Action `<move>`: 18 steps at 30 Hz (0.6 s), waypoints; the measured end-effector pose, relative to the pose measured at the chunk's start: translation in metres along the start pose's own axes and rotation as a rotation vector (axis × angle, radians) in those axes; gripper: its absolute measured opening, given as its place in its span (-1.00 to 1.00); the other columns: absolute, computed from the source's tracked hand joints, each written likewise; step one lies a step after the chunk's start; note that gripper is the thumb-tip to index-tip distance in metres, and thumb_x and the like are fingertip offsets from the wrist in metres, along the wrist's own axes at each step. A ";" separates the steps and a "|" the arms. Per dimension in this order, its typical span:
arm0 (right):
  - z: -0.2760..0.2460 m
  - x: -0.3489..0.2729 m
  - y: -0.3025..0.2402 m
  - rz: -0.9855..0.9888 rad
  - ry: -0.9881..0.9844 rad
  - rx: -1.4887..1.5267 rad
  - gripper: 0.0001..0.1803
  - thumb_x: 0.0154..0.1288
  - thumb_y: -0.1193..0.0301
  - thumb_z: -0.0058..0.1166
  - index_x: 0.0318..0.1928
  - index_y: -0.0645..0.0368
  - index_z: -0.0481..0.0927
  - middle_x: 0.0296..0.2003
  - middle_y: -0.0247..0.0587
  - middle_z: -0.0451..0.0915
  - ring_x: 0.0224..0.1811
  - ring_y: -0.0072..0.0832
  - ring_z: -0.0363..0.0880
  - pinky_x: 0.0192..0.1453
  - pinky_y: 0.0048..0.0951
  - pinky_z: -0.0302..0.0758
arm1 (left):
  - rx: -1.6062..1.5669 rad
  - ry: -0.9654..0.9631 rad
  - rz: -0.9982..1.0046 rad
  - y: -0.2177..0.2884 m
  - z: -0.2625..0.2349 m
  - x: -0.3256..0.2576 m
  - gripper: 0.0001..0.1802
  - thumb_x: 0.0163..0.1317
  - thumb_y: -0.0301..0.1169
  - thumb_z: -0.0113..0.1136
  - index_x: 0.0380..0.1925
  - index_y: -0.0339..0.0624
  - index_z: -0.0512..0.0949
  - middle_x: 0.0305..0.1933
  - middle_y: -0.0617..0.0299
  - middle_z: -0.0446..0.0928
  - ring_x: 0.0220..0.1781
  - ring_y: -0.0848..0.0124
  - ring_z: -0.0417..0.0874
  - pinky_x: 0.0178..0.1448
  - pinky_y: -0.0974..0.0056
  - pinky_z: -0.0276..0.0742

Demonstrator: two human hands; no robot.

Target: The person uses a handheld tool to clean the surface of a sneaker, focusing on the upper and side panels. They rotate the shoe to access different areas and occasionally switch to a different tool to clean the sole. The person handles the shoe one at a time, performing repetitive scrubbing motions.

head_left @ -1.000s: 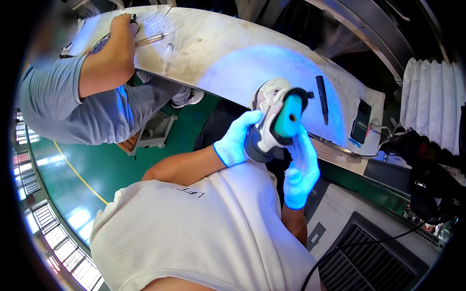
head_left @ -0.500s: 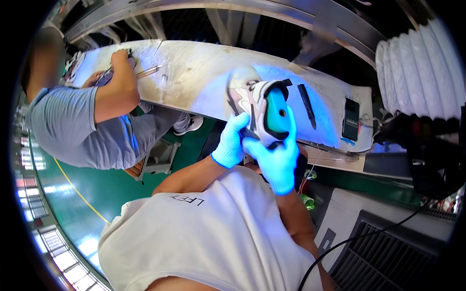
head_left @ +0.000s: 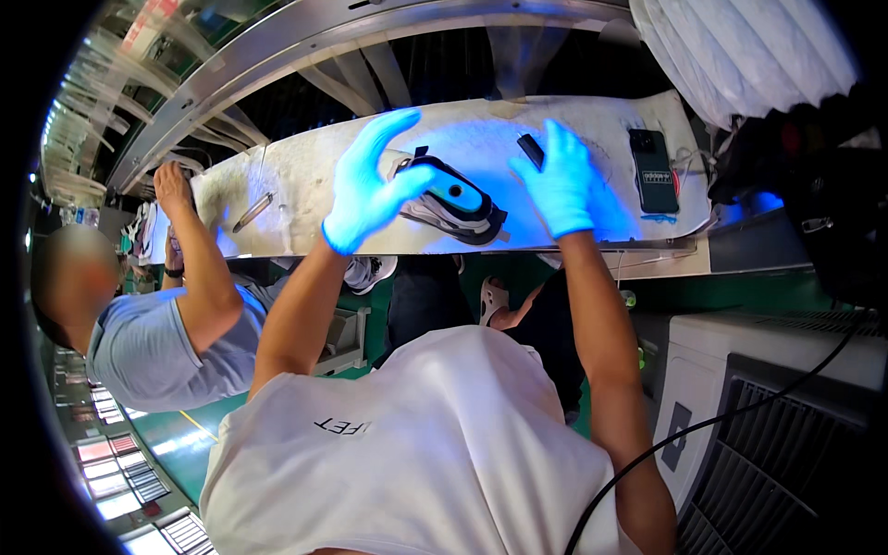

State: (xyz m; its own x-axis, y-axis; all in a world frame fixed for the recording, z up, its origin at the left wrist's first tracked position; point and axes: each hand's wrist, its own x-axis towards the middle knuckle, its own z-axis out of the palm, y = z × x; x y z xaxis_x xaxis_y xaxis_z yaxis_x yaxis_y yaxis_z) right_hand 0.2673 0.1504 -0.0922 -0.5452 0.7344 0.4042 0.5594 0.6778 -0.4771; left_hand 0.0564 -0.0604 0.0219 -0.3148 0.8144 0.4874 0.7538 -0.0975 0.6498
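A black, white and teal shoe [head_left: 455, 202] lies on its side on the long pale workbench [head_left: 305, 185] under blue light. My left hand [head_left: 368, 190], in a blue glove, is at the shoe's left end with fingers spread upward and the thumb against the shoe. My right hand [head_left: 564, 180], also gloved, is spread flat over the bench just right of the shoe and holds nothing. A short black pen-like tool [head_left: 530, 150] lies beside its fingers.
A dark phone [head_left: 653, 169] lies on the bench's right end. A metal tool [head_left: 252, 211] lies further left. A co-worker in a grey shirt [head_left: 157, 356] stands to my left, one hand [head_left: 171, 183] on the bench. A grey machine [head_left: 786, 407] with a black cable stands at right.
The shoe, held up in both hands before, now lies on the bench. My right hand has let go and moved right; my left hand has opened at the shoe's end.
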 end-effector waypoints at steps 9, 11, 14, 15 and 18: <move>-0.012 -0.049 -0.015 0.718 -0.194 1.281 -0.77 0.51 0.27 0.35 -0.14 0.20 0.72 -0.37 -0.30 0.69 -0.28 -0.48 0.68 -0.07 -0.39 0.59 | -0.161 0.028 0.131 -0.015 0.025 -0.060 -0.67 0.24 -0.43 0.20 -0.07 -0.31 0.79 0.01 -0.05 0.84 0.12 0.03 0.82 0.56 -0.09 0.52; -0.005 -0.067 -0.037 0.724 0.026 1.442 -0.71 0.58 0.25 0.27 -0.20 0.24 0.72 -0.29 -0.20 0.76 -0.21 -0.45 0.72 -0.03 -0.37 0.60 | -0.154 0.048 0.100 -0.010 0.029 -0.070 -0.64 0.13 -0.45 0.19 -0.10 -0.30 0.79 0.02 -0.07 0.85 0.16 -0.05 0.82 0.64 -0.16 0.42; 0.015 -0.079 -0.057 0.672 -0.010 1.556 -0.73 0.59 0.32 0.22 -0.14 0.31 0.77 -0.20 -0.17 0.80 -0.15 -0.43 0.73 0.08 -0.34 0.63 | -0.117 0.026 0.076 -0.011 0.027 -0.070 -0.61 0.15 -0.35 0.15 -0.14 -0.35 0.78 0.02 -0.12 0.84 0.21 -0.05 0.81 0.65 -0.20 0.39; 0.027 -0.081 -0.057 0.634 -0.001 1.479 -0.74 0.58 0.35 0.22 -0.13 0.33 0.79 -0.18 -0.20 0.80 -0.12 -0.43 0.73 0.11 -0.35 0.62 | -0.105 0.016 0.066 -0.014 0.027 -0.069 -0.59 0.16 -0.31 0.13 -0.15 -0.38 0.78 0.03 -0.14 0.84 0.23 -0.07 0.80 0.65 -0.22 0.37; 0.032 -0.082 -0.065 0.648 0.069 1.569 -0.77 0.56 0.39 0.24 -0.12 0.33 0.80 -0.21 -0.25 0.79 -0.15 -0.48 0.71 0.06 -0.39 0.62 | -0.147 0.008 0.123 -0.017 0.028 -0.064 -0.66 0.17 -0.36 0.21 -0.15 -0.32 0.78 -0.02 -0.08 0.84 0.13 -0.05 0.84 0.57 -0.17 0.48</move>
State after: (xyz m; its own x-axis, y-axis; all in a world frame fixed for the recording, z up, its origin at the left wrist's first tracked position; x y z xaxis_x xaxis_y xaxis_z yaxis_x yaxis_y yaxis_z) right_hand 0.2559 0.0452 -0.1189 -0.4423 0.8856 -0.1417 -0.4702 -0.3635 -0.8042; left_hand 0.0799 -0.0946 -0.0367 -0.2303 0.7870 0.5724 0.6949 -0.2788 0.6628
